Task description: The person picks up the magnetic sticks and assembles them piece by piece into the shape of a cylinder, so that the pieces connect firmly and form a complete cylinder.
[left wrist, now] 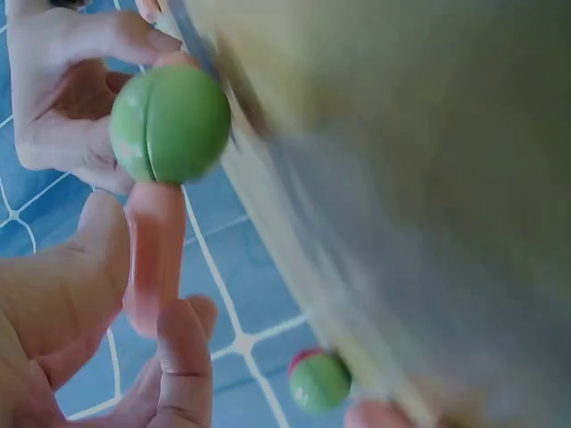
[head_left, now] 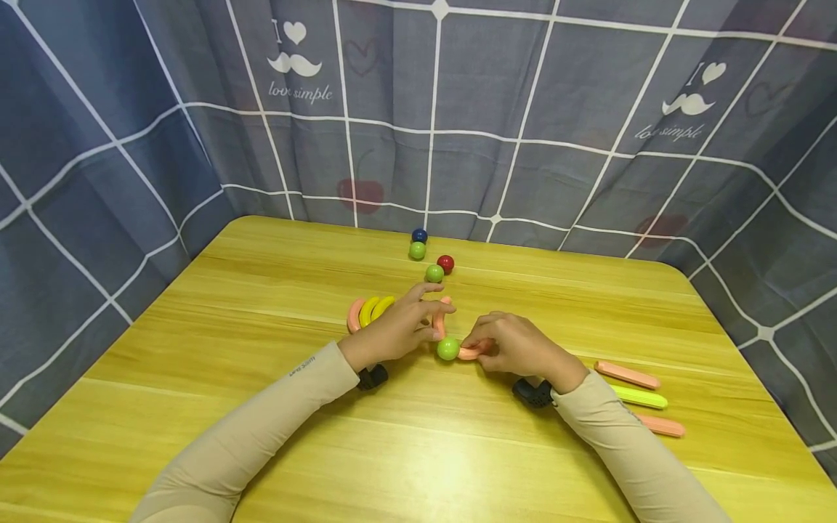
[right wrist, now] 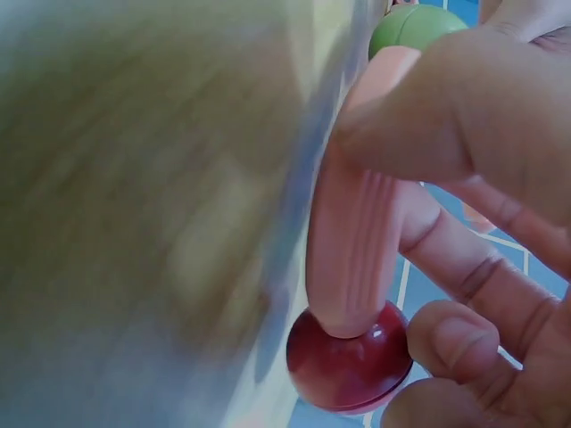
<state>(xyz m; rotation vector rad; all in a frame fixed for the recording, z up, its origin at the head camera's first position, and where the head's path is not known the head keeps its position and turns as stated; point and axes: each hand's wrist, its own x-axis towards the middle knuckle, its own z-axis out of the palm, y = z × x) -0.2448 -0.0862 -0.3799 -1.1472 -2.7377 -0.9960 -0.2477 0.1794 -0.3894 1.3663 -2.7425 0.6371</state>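
Note:
Near the middle of the table, my left hand (head_left: 407,323) pinches a curved peach stick (left wrist: 156,254) between thumb and fingers. One end of that stick meets a glossy green ball (head_left: 447,349). On the ball's other side, my right hand (head_left: 516,347) grips a second peach stick (right wrist: 357,223), thumb across it and fingers behind. Its near end touches the same green ball. At its other end, in the right wrist view, sits a dark red ball (right wrist: 348,361) beside my curled fingers; the head view hides it beneath the hand.
Beyond my hands stand a green ball (head_left: 434,273) against a red ball (head_left: 446,264), and another green ball (head_left: 417,250) by a blue ball (head_left: 419,235). Curved yellow sticks (head_left: 370,309) and a peach one (head_left: 354,314) lie left. Straight peach (head_left: 628,375) and yellow-green sticks (head_left: 644,397) lie right.

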